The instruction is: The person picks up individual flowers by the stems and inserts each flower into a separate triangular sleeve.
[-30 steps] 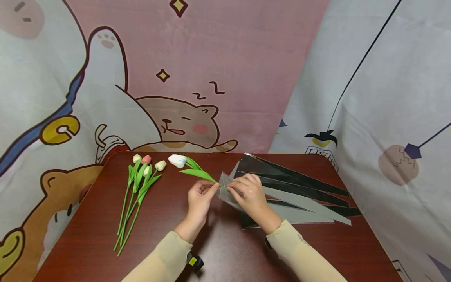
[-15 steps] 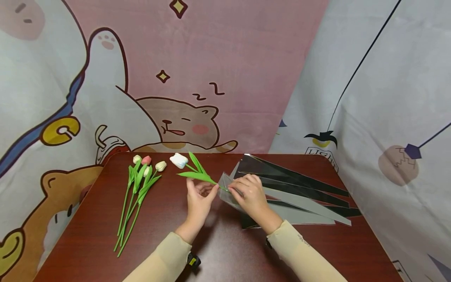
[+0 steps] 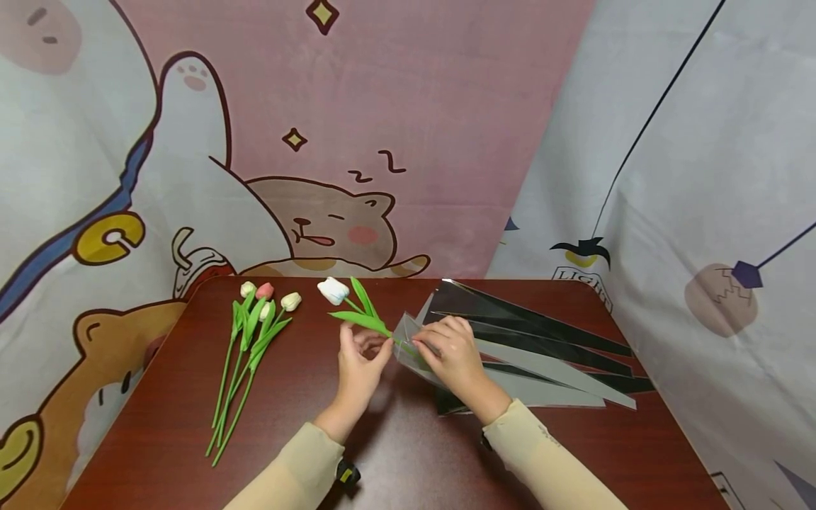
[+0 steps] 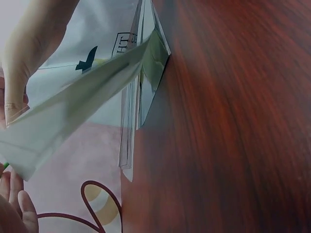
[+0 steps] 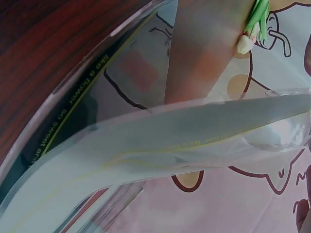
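In the head view, my left hand [image 3: 358, 368] pinches the green stem of an artificial white tulip [image 3: 333, 291] between thumb and fingertip. The flower head points to the far left and its leaves [image 3: 363, 320] spread above the hand. My right hand [image 3: 454, 350] grips the mouth of a translucent flower sleeve [image 3: 406, 331], and the tulip's stem runs into that mouth. The left wrist view has the sleeve [image 4: 73, 114] slanting between both hands, raised off the table at its mouth. Across the right wrist view the same sleeve [image 5: 160, 141] stretches as a pale band with yellow lettering.
Several artificial tulips [image 3: 251, 354], cream and pink, lie on the left of the brown table [image 3: 401, 467]. Under and beyond my right hand, a fanned stack of black and grey flower sleeves [image 3: 542, 340] covers the table's right side. A cartoon-printed cloth [image 3: 446, 142] hangs behind.
The white tulip has shifted slightly right and its leaves have spread apart. Its stem reaches further into the sleeve. My left fingers have slid along the stem; my right hand stays nearly still.
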`<state>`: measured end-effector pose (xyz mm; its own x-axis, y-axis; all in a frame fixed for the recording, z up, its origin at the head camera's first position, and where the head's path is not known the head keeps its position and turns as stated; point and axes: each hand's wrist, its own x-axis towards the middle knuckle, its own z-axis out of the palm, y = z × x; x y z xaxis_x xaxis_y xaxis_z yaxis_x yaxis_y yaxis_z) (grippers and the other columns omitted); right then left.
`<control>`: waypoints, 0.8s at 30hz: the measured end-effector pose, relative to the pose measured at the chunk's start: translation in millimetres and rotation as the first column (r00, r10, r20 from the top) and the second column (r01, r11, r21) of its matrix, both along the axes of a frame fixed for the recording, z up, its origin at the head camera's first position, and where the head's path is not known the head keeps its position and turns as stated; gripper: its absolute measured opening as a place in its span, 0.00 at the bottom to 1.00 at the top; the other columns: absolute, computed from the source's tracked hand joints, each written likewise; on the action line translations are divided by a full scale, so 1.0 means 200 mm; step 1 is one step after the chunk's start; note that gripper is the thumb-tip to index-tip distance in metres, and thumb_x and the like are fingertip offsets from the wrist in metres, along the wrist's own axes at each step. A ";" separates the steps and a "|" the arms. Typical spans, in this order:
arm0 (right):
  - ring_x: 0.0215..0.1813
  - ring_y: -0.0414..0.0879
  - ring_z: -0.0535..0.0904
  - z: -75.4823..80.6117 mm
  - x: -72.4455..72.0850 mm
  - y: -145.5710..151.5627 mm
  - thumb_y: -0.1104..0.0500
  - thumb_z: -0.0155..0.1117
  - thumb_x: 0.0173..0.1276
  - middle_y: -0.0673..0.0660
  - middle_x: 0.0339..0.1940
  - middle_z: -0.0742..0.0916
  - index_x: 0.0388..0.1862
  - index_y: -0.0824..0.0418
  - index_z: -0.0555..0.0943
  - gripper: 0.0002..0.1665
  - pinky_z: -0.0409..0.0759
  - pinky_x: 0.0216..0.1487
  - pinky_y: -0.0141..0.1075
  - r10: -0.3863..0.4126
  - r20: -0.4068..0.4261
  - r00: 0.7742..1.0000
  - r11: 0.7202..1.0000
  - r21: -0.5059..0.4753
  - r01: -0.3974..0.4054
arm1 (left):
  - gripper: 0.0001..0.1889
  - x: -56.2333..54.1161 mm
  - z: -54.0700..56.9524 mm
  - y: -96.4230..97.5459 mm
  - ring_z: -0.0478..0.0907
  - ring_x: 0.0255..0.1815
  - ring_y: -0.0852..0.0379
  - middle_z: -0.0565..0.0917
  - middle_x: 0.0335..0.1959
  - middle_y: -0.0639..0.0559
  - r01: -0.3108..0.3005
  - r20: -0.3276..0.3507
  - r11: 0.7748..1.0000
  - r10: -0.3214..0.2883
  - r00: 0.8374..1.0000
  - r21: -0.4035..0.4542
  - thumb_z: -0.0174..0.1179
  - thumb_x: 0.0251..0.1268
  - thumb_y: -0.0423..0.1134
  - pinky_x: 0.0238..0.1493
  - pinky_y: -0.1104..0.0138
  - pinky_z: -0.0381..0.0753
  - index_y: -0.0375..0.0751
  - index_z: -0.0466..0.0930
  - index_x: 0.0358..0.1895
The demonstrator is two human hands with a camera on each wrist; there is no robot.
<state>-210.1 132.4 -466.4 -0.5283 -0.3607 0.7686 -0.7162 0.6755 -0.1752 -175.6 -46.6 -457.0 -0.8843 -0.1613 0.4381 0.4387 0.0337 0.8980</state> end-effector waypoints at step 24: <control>0.37 0.43 0.78 0.00 0.01 0.00 0.58 0.75 0.52 0.48 0.32 0.88 0.30 0.53 0.87 0.06 0.71 0.46 0.43 0.001 0.019 1.000 1.000 -0.003 -0.001 | 0.10 -0.08 -0.12 -0.09 0.83 0.28 0.42 0.86 0.27 0.42 -0.163 0.126 0.975 0.182 0.975 -0.150 0.57 0.61 0.27 0.31 0.73 0.81 0.37 0.85 0.42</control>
<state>-208.0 131.9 -466.5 -0.5425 -0.3590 0.7595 -0.7135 0.6741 -0.1910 -192.0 -64.4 -480.7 -0.9021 -0.2632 0.3420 0.2870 0.2259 0.9309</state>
